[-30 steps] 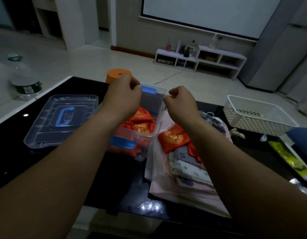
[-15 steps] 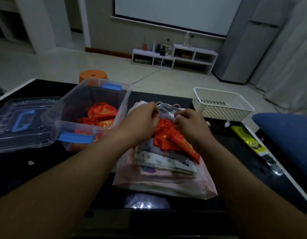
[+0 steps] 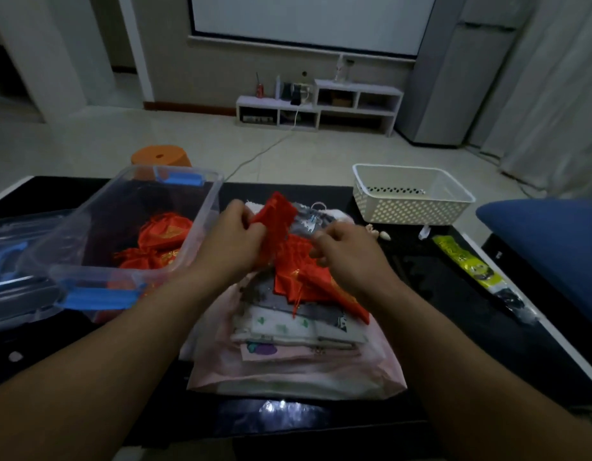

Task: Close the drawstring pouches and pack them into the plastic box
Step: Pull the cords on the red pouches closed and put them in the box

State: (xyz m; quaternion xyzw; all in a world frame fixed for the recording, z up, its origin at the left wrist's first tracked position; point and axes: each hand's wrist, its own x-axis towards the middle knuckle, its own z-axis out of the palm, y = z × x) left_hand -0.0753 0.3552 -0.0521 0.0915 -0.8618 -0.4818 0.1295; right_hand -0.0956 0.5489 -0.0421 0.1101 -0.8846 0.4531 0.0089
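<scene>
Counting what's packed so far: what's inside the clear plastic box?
Red drawstring pouches lie bunched inside the plastic box. Their number is unclear: they overlap, and the near wall with its blue latch may hide some.

Home living room: projector screen [image 3: 304, 21], low shelf [image 3: 321, 108].

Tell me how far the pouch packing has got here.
Done: several red pouches lie in the box. In hand: left hand and right hand hold another pouch over the stack; it looks unclosed. Left: closing it and packing the stack's pouches; the lid is off.
</scene>
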